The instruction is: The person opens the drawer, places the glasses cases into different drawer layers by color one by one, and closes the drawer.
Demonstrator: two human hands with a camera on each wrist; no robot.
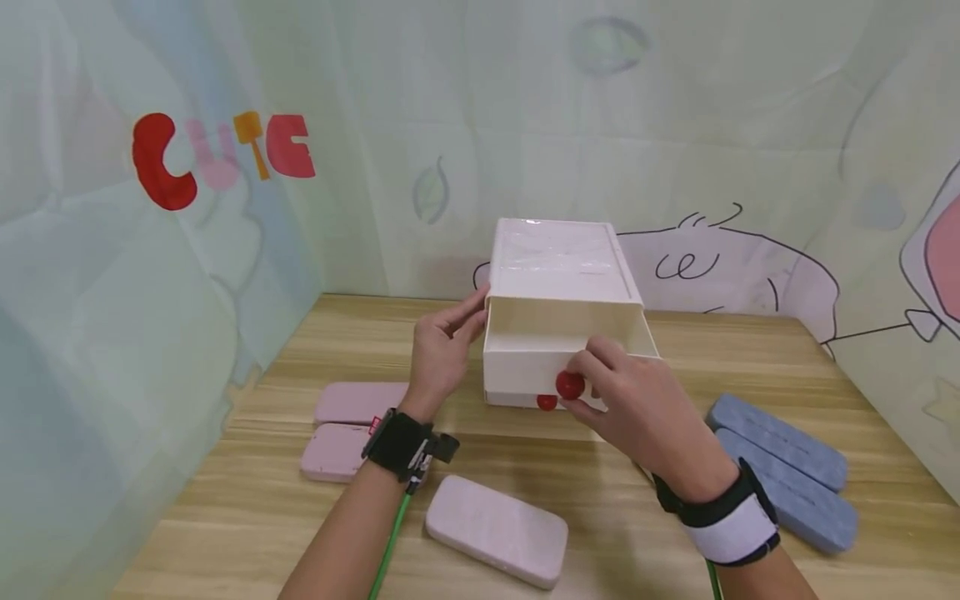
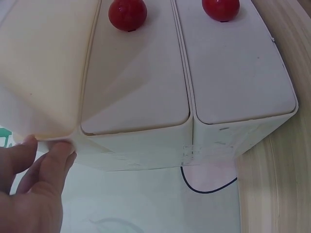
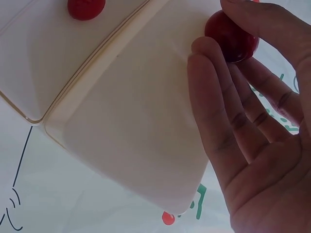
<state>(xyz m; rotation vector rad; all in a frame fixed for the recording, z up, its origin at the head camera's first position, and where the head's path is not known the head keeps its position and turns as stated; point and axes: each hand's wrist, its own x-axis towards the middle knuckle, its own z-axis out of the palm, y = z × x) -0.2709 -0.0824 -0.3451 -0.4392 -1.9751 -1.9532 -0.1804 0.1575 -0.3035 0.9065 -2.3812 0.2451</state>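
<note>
I have the right hand [image 1: 648,417] pinching the red knob [image 1: 570,385] of the top drawer [image 1: 521,368], which juts from the white cabinet [image 1: 566,262] on the table [image 1: 360,342]; the left hand [image 1: 441,354] touches the cabinet's side with loosely extended fingers. I judge the step to be sliding that drawer, so my next move calls for a level stroke, cabinet braced.

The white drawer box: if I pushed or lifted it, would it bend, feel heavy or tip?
The white drawer box would probably stay stiff, since its walls look flat and its edges straight. It may be light for its size, as those walls look thin. It could tip forward if pressed in front, because the top drawer juts out.
</note>
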